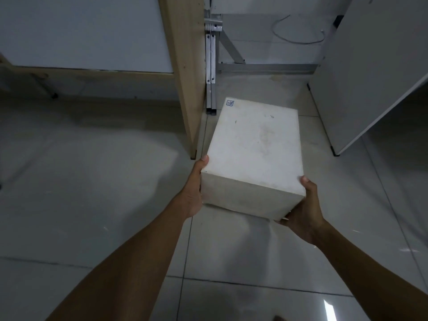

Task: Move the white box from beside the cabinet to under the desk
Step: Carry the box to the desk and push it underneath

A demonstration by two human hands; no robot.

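The white box (254, 149) is a plain rectangular carton with a small blue mark at its far left corner. It sits between a wooden panel and a white cabinet, its near end tipped slightly off the tiled floor. My left hand (193, 193) grips its near left side, thumb on the top edge. My right hand (303, 212) holds the near right corner from below and the side. The fingers of both hands are hidden behind the box.
A light wooden panel (187, 72) stands upright just left of the box. A white cabinet (370, 72) stands to the right. Behind the box are a metal frame (211, 61) and a loose cable (298, 31). Glossy grey floor tiles (92, 181) spread left and toward me.
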